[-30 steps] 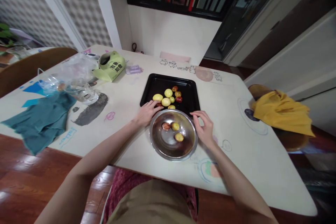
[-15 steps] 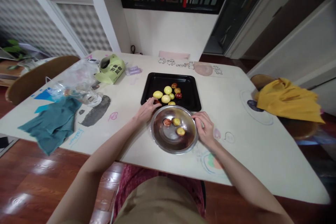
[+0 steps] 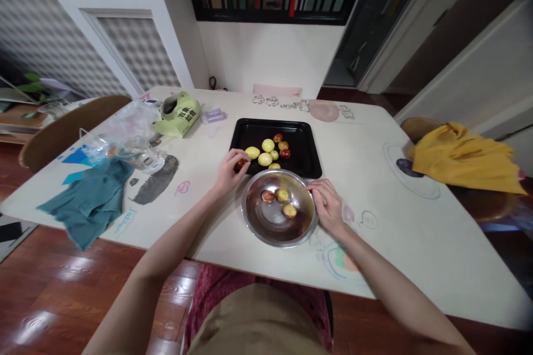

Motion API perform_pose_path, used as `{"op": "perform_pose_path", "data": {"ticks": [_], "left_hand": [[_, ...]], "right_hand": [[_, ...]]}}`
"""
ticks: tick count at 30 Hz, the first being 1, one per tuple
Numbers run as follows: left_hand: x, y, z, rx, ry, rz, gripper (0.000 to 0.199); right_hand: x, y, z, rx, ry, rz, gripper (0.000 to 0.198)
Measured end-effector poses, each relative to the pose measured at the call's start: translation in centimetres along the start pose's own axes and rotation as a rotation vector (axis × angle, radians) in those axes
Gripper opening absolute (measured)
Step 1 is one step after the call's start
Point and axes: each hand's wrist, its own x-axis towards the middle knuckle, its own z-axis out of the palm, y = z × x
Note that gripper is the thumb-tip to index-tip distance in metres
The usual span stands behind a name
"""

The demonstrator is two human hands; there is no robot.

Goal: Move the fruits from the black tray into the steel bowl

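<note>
My left hand (image 3: 230, 173) is at the near left corner of the black baking tray (image 3: 295, 128), its fingers closed around a small reddish-brown fruit (image 3: 240, 163). My right hand (image 3: 328, 205) pinches the right rim of a steel bowl (image 3: 278, 230), which overlaps the tray's near edge. In the bowl lie a reddish fruit (image 3: 267, 196) and two yellow ones, one of them a yellow-brown fruit (image 3: 290, 211). Several yellow and red fruits rest in the tray, among them a yellow oval fruit (image 3: 252, 153) beside my left fingers and a dark red fruit (image 3: 285, 153).
On the table's left side are a teal cloth (image 3: 94, 199), clear plastic packaging (image 3: 144, 156), a light green box (image 3: 180, 116) and a small purple packet (image 3: 214, 116). A yellow cloth (image 3: 462, 158) hangs over a chair on the right. Drawings mark the white tabletop (image 3: 375, 255).
My left hand has moved slightly left and away from the bowl's rim, with the reddish-brown fruit in its fingers. My right hand stays on the rim. The view has shifted a little.
</note>
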Motion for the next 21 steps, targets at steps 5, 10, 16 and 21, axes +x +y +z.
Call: {"op": "perform_pose_path", "data": {"ticks": [5,10,16,21], "left_hand": [[0.3,1.9,-0.2,-0.129,0.003,-0.033,0.022],[-0.2,3.9,0.0,-0.353,-0.107,-0.125,0.02],[-0.7,5.2,-0.4,-0.566,-0.305,-0.1,0.024],[-0.8,5.9,-0.8,-0.441,-0.487,-0.032,0.022]], "right_hand": [[0.0,-0.2,0.0,0.01,0.003,-0.005,0.024],[0.0,-0.2,0.0,0.017,0.001,0.011,0.025],[0.0,-0.1,0.1,0.008,0.005,0.015,0.025],[0.0,-0.2,0.0,0.011,-0.006,0.049,0.029]]}}
